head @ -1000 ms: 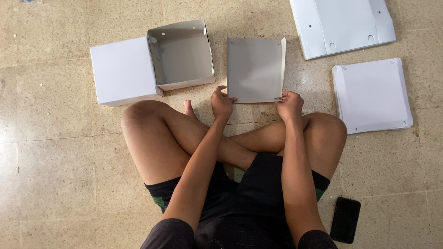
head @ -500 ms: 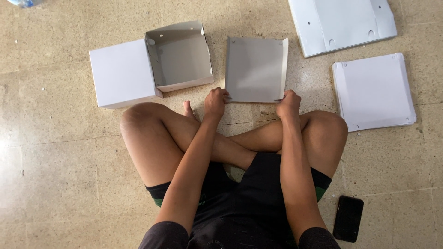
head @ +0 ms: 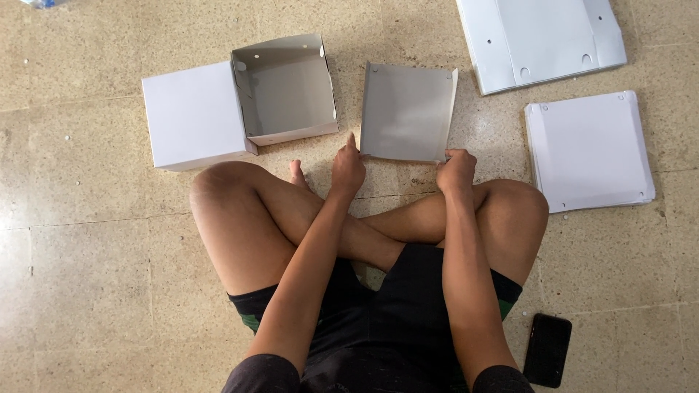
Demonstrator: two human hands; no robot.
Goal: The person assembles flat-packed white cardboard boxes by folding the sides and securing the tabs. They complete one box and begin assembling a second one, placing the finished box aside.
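From the head camera, the grey cardboard sheet (head: 408,113) lies on the floor just beyond both hands. The left hand (head: 347,169) pinches its near left corner; the right hand (head: 456,171) curls closed on its near right corner.

The floor (head: 87,306) is laid in large beige stone tiles, speckled like terrazzo, with thin dark joints running between them. The light is even and soft, with a paler sheen along the floor's left edge and only faint shadows. Small white flecks lie scattered over the tiles, most of them toward the far left corner, and no wall, window or furniture comes into view.
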